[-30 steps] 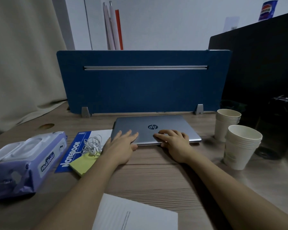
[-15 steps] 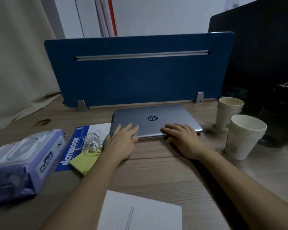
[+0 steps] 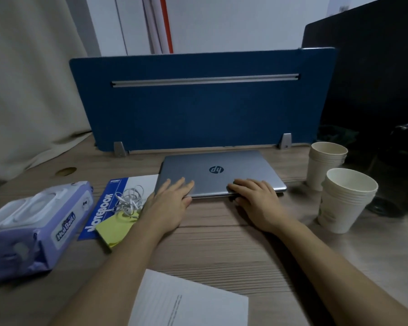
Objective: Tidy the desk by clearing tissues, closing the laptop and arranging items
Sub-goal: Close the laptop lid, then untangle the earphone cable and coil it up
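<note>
Toward the far edge of the desk (image 3: 222,243), against the blue divider (image 3: 198,109): closed silver laptop (image 3: 222,172) lying flat. Resting on its near lid edge, left hand (image 3: 167,205) with fingers straight and spread, right hand (image 3: 257,203) with fingers relaxed, thumb at the front edge. Lying leftward, notebook (image 3: 104,208) carrying white earphones (image 3: 130,200) and yellow sticky pad (image 3: 116,229), then wipes pack (image 3: 33,227). Standing rightward, two paper cup stacks (image 3: 344,203). Lying at the near edge, printed sheet (image 3: 189,302).

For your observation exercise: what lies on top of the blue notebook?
On the notebook: tangled white earphones and a yellow sticky pad. The laptop and left hand hide its right edge.
</note>
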Tool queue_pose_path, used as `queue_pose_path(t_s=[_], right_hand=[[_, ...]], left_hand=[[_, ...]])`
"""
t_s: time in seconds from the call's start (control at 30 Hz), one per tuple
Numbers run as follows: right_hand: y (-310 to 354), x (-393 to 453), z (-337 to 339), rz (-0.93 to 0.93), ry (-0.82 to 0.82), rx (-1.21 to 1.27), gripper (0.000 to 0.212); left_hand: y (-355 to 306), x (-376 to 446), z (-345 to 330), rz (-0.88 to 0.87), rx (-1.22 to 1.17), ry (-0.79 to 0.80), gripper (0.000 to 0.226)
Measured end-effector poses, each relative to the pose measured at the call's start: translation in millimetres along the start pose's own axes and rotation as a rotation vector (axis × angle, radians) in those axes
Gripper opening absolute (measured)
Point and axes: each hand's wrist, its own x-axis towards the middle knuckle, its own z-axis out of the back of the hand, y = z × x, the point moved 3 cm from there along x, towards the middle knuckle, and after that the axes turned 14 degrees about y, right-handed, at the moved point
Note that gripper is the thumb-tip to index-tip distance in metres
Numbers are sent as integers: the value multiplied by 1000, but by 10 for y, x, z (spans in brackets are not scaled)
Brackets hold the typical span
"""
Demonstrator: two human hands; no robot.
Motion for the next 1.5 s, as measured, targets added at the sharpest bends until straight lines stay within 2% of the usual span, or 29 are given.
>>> queue_pose_path(t_s=[0.53,0.83,1.03,1.23,1.5], right_hand=[[11,27,9,-22,14,-36,42],[45,322,28,-9,0,3,38],[-36,565,15,-32,-39,6,36],[-74,669,-7,-26,-66,-112,35],[-3,605,17,-25,-46,-94,33]], left_hand=[[-34,-31,38,-25,-39,23,47],[40,129,58,-41,-91,21,48],[61,434,32,4,-134,-25,49],[123,599,-12,45,-190,-119,47],[61,527,21,76,-122,-103,45]])
